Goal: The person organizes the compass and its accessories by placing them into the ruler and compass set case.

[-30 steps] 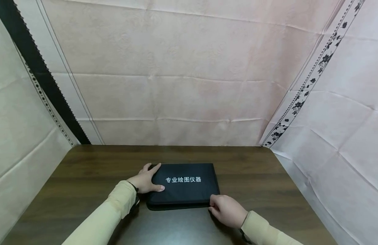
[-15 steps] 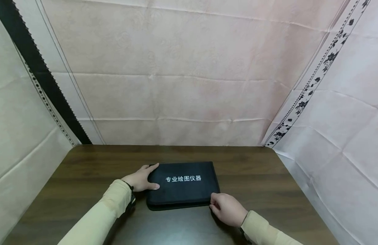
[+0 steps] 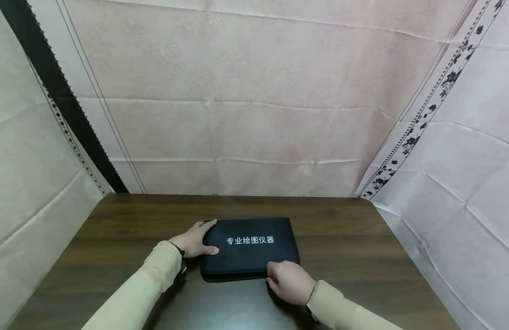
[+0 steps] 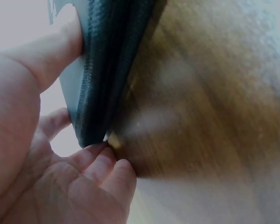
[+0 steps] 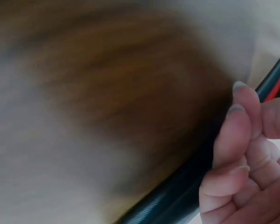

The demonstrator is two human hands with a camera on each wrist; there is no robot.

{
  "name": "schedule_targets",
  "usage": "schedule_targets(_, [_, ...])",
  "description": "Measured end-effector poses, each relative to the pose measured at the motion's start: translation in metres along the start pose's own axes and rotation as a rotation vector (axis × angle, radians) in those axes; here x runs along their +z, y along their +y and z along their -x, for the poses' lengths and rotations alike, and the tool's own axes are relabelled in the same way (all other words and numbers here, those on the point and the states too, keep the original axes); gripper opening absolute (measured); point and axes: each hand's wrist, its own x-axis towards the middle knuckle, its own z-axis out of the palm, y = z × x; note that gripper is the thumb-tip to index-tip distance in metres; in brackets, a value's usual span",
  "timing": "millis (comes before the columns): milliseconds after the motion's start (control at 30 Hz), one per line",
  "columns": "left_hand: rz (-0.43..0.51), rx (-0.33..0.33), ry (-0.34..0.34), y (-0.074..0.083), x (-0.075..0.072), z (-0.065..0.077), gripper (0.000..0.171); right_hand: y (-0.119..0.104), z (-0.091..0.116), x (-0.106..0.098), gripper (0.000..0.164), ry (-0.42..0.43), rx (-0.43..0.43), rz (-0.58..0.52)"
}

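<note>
A flat black zippered drawing-instrument case (image 3: 250, 252) with white Chinese lettering lies on the table. My left hand (image 3: 192, 241) grips its left end, thumb on the cover and fingers around the edge; the left wrist view shows the thumb (image 4: 67, 32) and the case's rounded corner (image 4: 100, 93). At the front edge, right of the middle, my right hand (image 3: 290, 281) pinches with curled fingers at the zipper line; the zipper pull itself is hidden by the fingers. Beyond that hand, the right wrist view shows the case edge (image 5: 270, 79) parted, with red inside.
The brown wood-grain table (image 3: 134, 229) extends around the case on all sides. Pale creased cloth (image 3: 246, 137) hangs behind it and at both sides, with a black band (image 3: 73, 105) on the left and a floral border on the right.
My right hand has slid left along the front edge of the case, away from its right corner. The left hand stays at the left end, shifting only slightly.
</note>
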Motion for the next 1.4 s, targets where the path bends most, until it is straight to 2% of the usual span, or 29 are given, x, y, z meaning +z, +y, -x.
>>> schedule_targets(200, [0.002, 0.000, -0.002, -0.004, 0.001, 0.001, 0.091, -0.023, -0.021, 0.005, 0.022, -0.032, -0.060, 0.013])
schedule_targets(567, [-0.012, 0.000, -0.008, 0.003, -0.001, 0.004, 0.089, -0.069, -0.064, 0.022, 0.015, -0.064, -0.140, 0.054])
schedule_targets(733, [-0.022, -0.005, -0.008, 0.002, 0.000, 0.002, 0.090, -0.081, -0.074, 0.031, 0.013, -0.075, -0.163, 0.068])
schedule_targets(1033, [-0.009, -0.004, -0.008, 0.004, -0.001, 0.004, 0.089, -0.085, -0.071, 0.038, 0.011, -0.019, -0.139, 0.127])
schedule_targets(1133, [0.000, 0.002, -0.004, 0.003, -0.001, 0.005, 0.089, -0.087, -0.069, 0.036, 0.009, -0.027, -0.133, 0.144])
schedule_targets(1267, [0.006, 0.003, -0.001, 0.000, -0.001, 0.003, 0.090, -0.081, -0.067, 0.027, 0.008, -0.082, -0.127, 0.076])
schedule_targets(1400, [0.006, -0.005, 0.003, -0.003, 0.001, 0.000, 0.090, -0.058, -0.065, 0.009, 0.010, -0.093, -0.097, -0.028])
